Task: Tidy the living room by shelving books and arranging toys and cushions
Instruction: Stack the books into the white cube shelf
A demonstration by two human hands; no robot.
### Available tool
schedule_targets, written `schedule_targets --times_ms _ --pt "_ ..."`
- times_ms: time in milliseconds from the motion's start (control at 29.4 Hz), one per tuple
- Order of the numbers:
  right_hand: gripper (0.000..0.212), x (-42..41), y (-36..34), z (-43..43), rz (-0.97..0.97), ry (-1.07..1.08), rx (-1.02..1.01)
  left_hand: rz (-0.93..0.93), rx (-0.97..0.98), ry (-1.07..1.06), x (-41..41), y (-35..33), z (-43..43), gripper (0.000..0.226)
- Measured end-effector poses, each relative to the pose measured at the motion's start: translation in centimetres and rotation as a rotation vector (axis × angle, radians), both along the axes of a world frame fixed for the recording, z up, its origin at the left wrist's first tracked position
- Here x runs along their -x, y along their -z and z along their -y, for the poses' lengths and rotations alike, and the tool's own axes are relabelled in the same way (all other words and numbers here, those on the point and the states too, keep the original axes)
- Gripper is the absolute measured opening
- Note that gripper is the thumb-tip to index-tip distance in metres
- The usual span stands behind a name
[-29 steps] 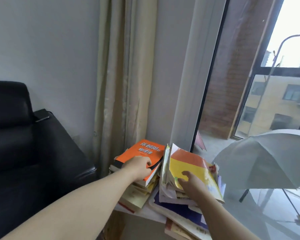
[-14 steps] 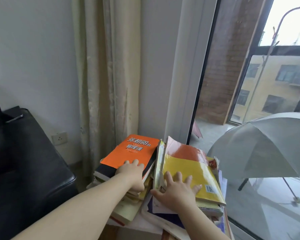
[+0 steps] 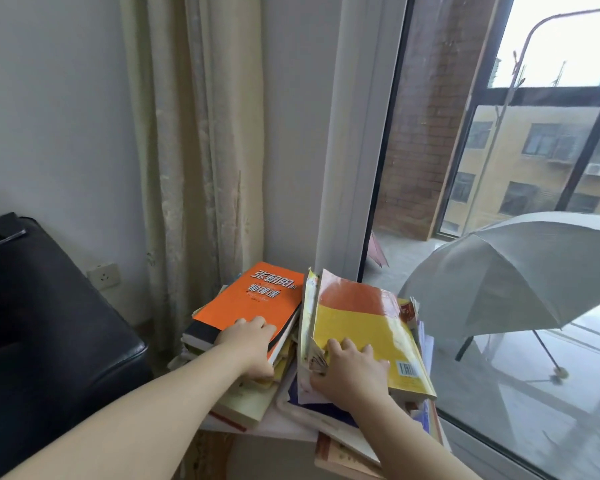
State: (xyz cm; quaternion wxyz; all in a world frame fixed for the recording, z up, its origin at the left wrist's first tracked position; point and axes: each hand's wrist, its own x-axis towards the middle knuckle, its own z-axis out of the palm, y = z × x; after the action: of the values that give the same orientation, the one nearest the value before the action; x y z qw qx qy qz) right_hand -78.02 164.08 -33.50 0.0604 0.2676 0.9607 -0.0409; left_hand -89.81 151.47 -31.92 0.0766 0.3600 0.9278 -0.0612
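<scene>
Two untidy stacks of books stand side by side by the window. An orange book with white characters tops the left stack. My left hand grips its near edge, fingers on the cover and thumb under the edge. A yellow and orange book with a worn, curled cover tops the right stack. My right hand holds its near left corner, fingers on the cover and thumb at the frayed page edges. More books lie beneath both.
A black leather sofa stands at the left, close to the stacks. A cream curtain hangs behind them. A wall socket sits low on the wall. Behind the window glass at the right stands an open grey umbrella.
The view has shifted right, so the sofa shows less. My right hand's spread fingers have drawn together at the yellow book's near left corner. My left hand stays on the orange book.
</scene>
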Motion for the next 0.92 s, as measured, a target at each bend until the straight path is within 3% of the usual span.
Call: schedule_targets --times_ms 204,374,579,681,783,919 --pt "0.049 -0.1 -0.5 0.3 0.017 0.013 0.013 0.067 0.005 -0.003 0.1 -0.3 0.1 0.071" --pt "0.040 0.3 -1.5 -1.2 -0.011 0.015 0.137 0.164 -0.097 -0.061 0.4 -0.8 0.3 0.074" --pt "0.033 -0.3 -0.2 -0.3 -0.108 0.039 0.004 0.226 -0.178 -0.070 0.5 -0.9 0.5 0.075" --pt "0.031 -0.6 -0.3 0.0 -0.263 0.085 0.005 0.335 -0.288 -0.086 0.3 -0.5 0.9 0.077" --pt "0.032 -1.0 -1.7 -0.2 -0.472 0.190 0.130 0.490 -0.446 -0.128 0.3 -0.1 1.4 0.073" --pt "0.027 -1.2 -5.8 -0.7 -0.878 0.274 0.292 0.678 -0.911 -0.267 0.0 -0.6 1.7 0.059"
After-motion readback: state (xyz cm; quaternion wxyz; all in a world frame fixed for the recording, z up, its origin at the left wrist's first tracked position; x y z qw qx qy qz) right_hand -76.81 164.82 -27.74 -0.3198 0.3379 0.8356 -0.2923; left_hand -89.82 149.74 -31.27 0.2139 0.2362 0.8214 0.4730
